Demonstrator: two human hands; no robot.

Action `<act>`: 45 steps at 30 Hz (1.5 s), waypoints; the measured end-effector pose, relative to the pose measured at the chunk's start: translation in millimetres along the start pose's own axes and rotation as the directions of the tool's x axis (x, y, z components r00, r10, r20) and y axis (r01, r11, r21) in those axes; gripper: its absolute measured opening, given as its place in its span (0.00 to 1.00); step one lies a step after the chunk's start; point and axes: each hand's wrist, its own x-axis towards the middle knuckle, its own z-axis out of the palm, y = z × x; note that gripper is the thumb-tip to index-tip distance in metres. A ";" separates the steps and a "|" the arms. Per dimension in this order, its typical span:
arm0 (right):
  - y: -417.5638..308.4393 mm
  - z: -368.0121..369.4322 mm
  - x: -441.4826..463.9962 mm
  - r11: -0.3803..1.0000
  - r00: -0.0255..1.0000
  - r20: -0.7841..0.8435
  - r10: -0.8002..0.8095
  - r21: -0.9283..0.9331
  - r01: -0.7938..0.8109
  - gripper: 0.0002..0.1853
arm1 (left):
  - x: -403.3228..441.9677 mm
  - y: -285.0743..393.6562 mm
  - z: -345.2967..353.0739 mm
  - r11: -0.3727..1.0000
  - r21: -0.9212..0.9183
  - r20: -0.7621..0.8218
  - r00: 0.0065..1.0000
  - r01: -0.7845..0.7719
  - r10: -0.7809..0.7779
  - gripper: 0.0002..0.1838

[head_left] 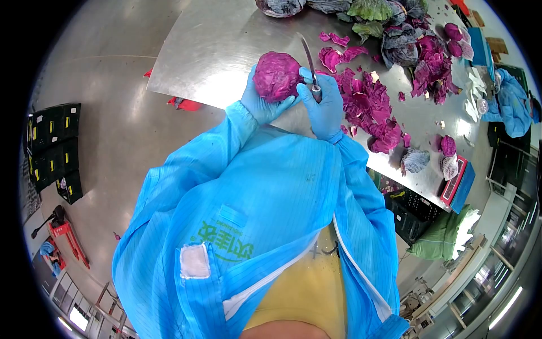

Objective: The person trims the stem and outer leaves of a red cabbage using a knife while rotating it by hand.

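Note:
A round purple cabbage [276, 77] rests in my left hand [257, 104], which wears a blue glove and cups it from the left and below. My right hand [326, 107], also gloved in blue, is closed around the handle of a knife [309, 59] with a curved blade pointing up and away from me. The fingertips of my right hand are close to the cabbage's right side. Both hands are over the near edge of the metal table [209, 51]. Torn purple leaves [367, 104] lie on the table just right of my right hand.
Dark unpeeled cabbages [400, 45] and outer leaves cover the table's far right. Small cabbages with white net sleeves [450, 168] lie near a red and blue scale [458, 183]. Black crates [53, 133] are stacked on the floor at left; a green sack [440, 237] stands lower right.

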 end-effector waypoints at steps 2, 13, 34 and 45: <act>-4.5 2.1 -0.3 0.996 0.996 -0.005 0.086 -0.010 -0.086 0.16 | 0.6 -1.6 5.1 0.998 0.067 -0.050 0.999 -0.006 0.009 0.40; 27.3 1.8 -1.4 0.678 0.881 0.136 0.452 0.590 -0.439 0.10 | 5.5 -13.0 23.1 0.977 0.157 -0.381 0.904 -0.145 0.195 0.42; 52.0 10.9 -17.2 0.987 0.989 0.116 0.097 0.119 -0.110 0.24 | 3.2 -8.8 5.2 0.958 0.283 -0.533 0.821 -0.053 0.203 0.42; 69.1 23.6 -31.4 0.937 0.955 0.072 0.288 0.185 -0.297 0.23 | -1.5 -12.0 6.9 0.932 0.359 -0.647 0.707 -0.050 0.287 0.45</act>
